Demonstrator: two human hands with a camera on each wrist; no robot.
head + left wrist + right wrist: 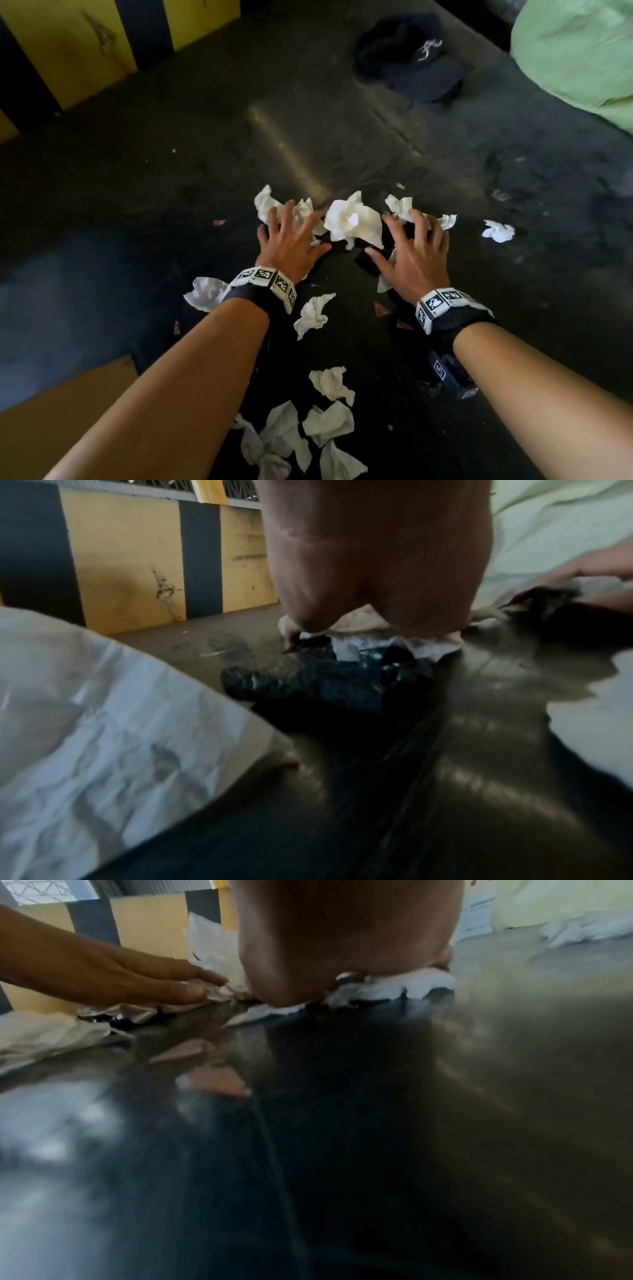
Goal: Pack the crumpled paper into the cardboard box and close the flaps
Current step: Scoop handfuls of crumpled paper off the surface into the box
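Observation:
Several crumpled white paper balls lie scattered on the dark floor. The biggest ball (352, 221) sits between my two hands. My left hand (291, 236) lies palm down with fingers spread on a ball (267, 204) at the far left of the pile. My right hand (414, 246) lies the same way, fingers spread over a ball (400, 205). In the right wrist view, white paper (394, 984) shows under my palm (342, 939). More balls (329, 425) lie near me between my forearms. A brown corner of the cardboard box (65, 411) shows at lower left.
A dark cap (414, 58) lies on the floor far ahead. A pale green sack (582, 54) fills the top right corner. A yellow and black striped wall (85, 44) stands at top left. One loose ball (498, 231) lies right of my right hand.

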